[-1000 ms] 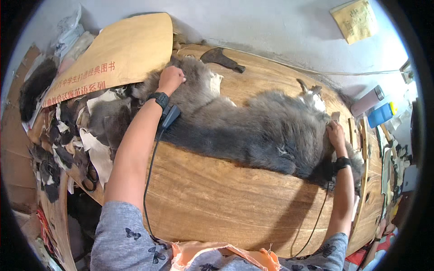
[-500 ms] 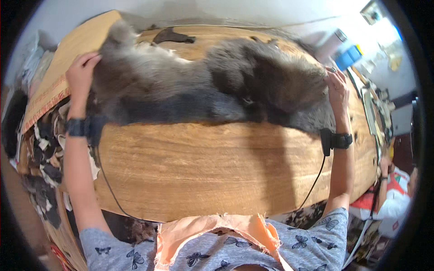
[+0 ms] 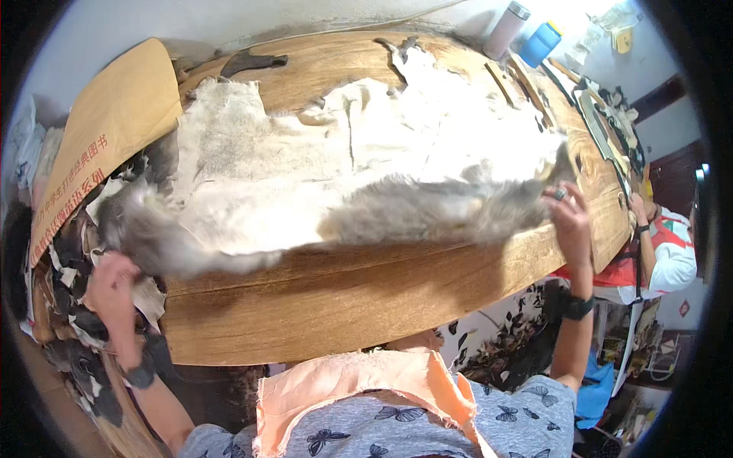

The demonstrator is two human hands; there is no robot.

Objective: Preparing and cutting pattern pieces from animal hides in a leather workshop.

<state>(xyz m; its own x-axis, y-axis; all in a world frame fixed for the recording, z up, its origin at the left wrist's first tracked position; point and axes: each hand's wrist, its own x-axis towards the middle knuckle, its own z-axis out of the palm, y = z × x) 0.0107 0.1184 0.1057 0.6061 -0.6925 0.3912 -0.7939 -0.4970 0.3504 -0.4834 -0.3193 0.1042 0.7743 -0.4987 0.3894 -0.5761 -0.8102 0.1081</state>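
A large fur pelt [image 3: 252, 168] stretches across the wooden table, its pale skin side up. Grey-brown fur shows along its near edge, folded toward me and blurred by motion. My left hand [image 3: 114, 290] is closed at the pelt's near left corner, beyond the table's left end; its fingers are somewhat smeared. At the near right corner, my right hand [image 3: 571, 221], with a ring on one finger, pinches the furry edge. Each wrist wears a black strap.
A dark tool [image 3: 252, 64] lies behind the pelt on the table [image 3: 321, 305]. Brown cardboard [image 3: 114, 130] and hide scraps [image 3: 76, 282] are at left. A pink flask [image 3: 507, 30] and blue bottle [image 3: 540, 44] stand at the far right. Another person [image 3: 664, 252] is beyond the right edge.
The pelt has turned from fur side up to skin side up. Both hands have come nearer to me with its edge, the left one farther. The view has shifted too.
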